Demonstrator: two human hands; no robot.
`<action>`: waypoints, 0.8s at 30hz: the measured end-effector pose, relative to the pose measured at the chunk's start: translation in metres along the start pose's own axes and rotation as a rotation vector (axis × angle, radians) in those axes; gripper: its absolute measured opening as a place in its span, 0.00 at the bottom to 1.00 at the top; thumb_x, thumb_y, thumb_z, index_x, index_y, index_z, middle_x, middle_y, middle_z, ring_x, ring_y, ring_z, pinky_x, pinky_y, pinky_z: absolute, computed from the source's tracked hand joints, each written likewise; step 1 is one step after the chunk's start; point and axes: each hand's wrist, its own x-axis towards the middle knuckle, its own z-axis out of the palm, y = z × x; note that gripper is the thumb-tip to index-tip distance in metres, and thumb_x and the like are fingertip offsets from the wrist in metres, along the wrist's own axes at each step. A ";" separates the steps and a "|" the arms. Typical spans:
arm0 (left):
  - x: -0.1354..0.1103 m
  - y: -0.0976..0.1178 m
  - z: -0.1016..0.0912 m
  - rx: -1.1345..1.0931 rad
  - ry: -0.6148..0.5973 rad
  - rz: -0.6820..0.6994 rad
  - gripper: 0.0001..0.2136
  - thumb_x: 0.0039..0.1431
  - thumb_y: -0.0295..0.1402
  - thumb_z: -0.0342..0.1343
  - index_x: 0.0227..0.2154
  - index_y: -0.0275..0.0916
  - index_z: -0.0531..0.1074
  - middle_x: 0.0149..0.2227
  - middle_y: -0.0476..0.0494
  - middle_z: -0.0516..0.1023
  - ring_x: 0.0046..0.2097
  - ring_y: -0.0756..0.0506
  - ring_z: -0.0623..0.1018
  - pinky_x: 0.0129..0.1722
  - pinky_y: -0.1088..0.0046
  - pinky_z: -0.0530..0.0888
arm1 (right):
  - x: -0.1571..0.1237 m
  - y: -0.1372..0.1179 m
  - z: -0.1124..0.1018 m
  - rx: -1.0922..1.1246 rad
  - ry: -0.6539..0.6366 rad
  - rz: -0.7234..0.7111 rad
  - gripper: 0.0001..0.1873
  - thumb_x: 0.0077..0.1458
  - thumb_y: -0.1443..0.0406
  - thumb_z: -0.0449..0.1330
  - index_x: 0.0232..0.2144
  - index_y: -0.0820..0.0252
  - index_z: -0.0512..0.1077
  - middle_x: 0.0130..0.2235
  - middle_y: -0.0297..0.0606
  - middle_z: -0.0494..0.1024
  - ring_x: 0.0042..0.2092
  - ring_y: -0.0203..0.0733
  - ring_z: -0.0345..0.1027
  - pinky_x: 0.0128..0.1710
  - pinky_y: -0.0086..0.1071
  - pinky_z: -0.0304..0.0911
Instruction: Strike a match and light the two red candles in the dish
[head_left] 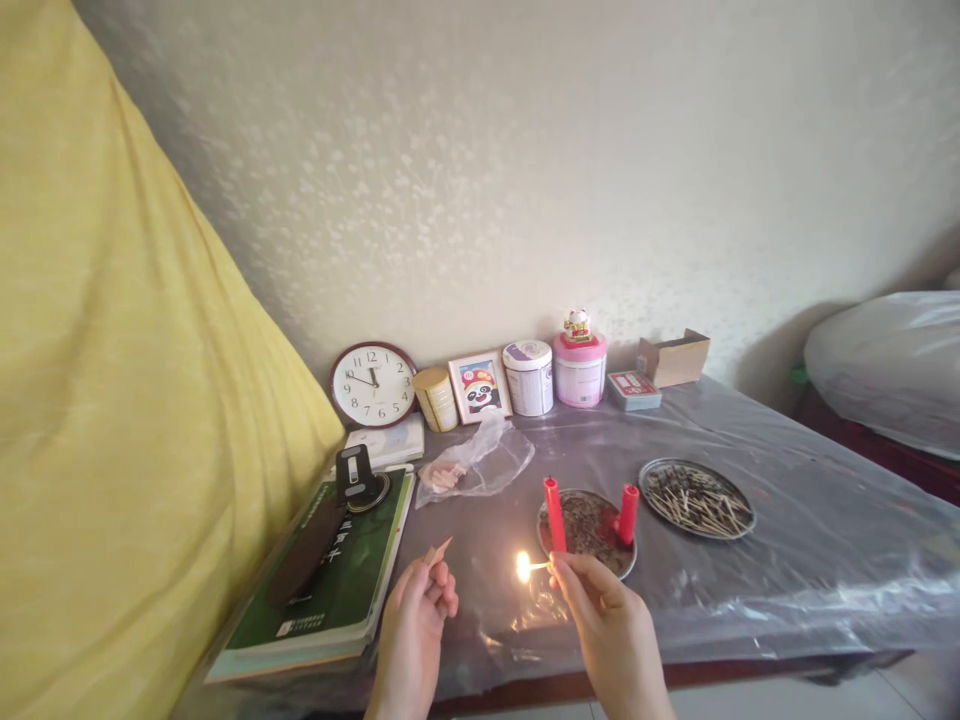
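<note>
One burning matchstick (pixel 538 566) is being pinched by the fingers (pixel 579 580) of the right hand (pixel 616 622); the left hand (pixel 412 612) is gripping a small pale scrap (pixel 439 551). Holding the stick level should be slowing the flame (pixel 523 567), sparing skin and the plastic-covered bench (pixel 817 520). Just beyond, two red candles (pixel 555 518) are standing unlit in a metal dish (pixel 633 562); spent matchsticks (pixel 701 503) are lying rightward.

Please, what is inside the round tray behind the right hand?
Two red candles stand in the round tray amid brown residue. What lies behind the right hand there cannot be seen.
</note>
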 end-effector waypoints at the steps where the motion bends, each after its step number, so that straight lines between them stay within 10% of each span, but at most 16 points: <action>1: 0.000 -0.001 0.000 0.004 0.007 -0.004 0.15 0.51 0.41 0.61 0.37 0.36 0.79 0.24 0.50 0.67 0.25 0.51 0.66 0.23 0.74 0.65 | 0.000 -0.001 -0.001 -0.023 0.004 -0.011 0.18 0.53 0.51 0.58 0.31 0.58 0.79 0.23 0.34 0.76 0.26 0.39 0.67 0.25 0.25 0.62; 24: 0.007 -0.005 -0.002 0.042 0.047 0.016 0.16 0.49 0.42 0.62 0.37 0.36 0.79 0.23 0.49 0.69 0.25 0.51 0.67 0.22 0.75 0.66 | 0.009 -0.011 -0.006 0.002 0.053 -0.064 0.18 0.52 0.50 0.59 0.25 0.57 0.77 0.22 0.34 0.74 0.24 0.37 0.64 0.24 0.26 0.60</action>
